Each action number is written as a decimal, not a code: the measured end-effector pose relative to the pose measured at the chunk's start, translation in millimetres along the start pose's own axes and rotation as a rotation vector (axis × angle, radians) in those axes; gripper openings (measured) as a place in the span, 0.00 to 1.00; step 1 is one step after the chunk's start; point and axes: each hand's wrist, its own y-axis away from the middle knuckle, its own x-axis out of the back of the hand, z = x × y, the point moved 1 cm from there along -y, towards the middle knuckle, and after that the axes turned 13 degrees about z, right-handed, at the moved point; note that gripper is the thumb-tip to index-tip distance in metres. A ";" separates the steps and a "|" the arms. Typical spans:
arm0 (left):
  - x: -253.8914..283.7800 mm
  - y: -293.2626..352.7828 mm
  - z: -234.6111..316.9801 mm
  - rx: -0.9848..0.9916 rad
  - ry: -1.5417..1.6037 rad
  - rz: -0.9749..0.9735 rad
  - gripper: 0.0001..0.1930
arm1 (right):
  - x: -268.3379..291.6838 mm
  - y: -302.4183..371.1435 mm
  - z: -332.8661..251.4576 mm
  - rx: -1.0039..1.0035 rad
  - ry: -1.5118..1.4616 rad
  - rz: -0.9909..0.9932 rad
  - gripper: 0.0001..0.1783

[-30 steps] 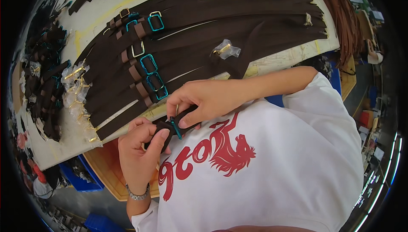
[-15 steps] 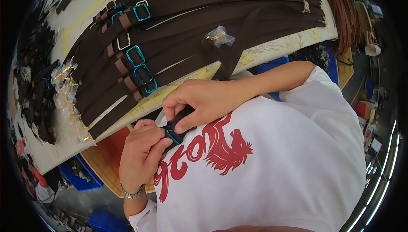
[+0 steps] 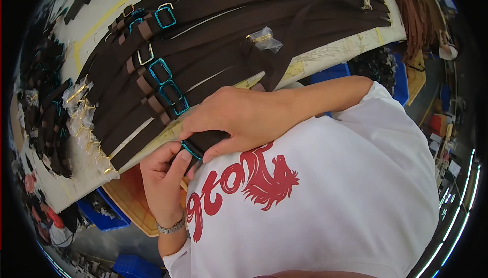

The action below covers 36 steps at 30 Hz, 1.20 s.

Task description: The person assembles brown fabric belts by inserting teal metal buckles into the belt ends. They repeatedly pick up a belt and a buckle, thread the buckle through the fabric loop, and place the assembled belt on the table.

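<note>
In front of my shirt, at the table's near edge, both hands work on one dark brown belt [image 3: 207, 139]. Its buckle [image 3: 190, 151] has a shiny blue rim. My left hand [image 3: 166, 176] pinches the buckle end between thumb and fingers. From the other side my right hand [image 3: 229, 118] curves over the belt, fingers and thumb on its two edges just beside the buckle. Part of the belt is hidden under my right hand. Beyond them, several dark belts lie side by side, with blue-rimmed buckles [image 3: 161, 71] and brown loops [image 3: 144, 84].
The pale table [image 3: 345, 44] has a worn, yellow-taped edge. Gold-coloured metal pieces in clear plastic [image 3: 76, 97] lie at left, and another small bag [image 3: 267, 39] rests on the belts. Orange [image 3: 129, 196] and blue bins [image 3: 104, 209] stand below; reddish-brown strips [image 3: 406, 18] hang at far right.
My hands have shifted slightly left and toward the table. My right hand has spread wider over the belt, and the buckle has turned so its rim shows edge-on.
</note>
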 end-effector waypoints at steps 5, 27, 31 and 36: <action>1.8 9.8 12.1 -0.122 -0.129 -0.029 0.05 | -0.4 6.3 5.5 0.079 -0.250 0.027 0.29; -15.6 -8.1 19.6 -0.585 -0.189 0.150 0.16 | 6.0 9.0 -2.5 -0.226 -0.317 0.087 0.28; -8.5 -20.3 47.4 -0.762 -0.426 -0.168 0.17 | 8.4 1.0 -8.7 -0.395 -0.495 -0.014 0.27; -16.1 -31.4 50.2 -0.580 -0.009 -0.177 0.16 | 1.2 -2.3 -3.3 -0.241 -0.417 -0.074 0.25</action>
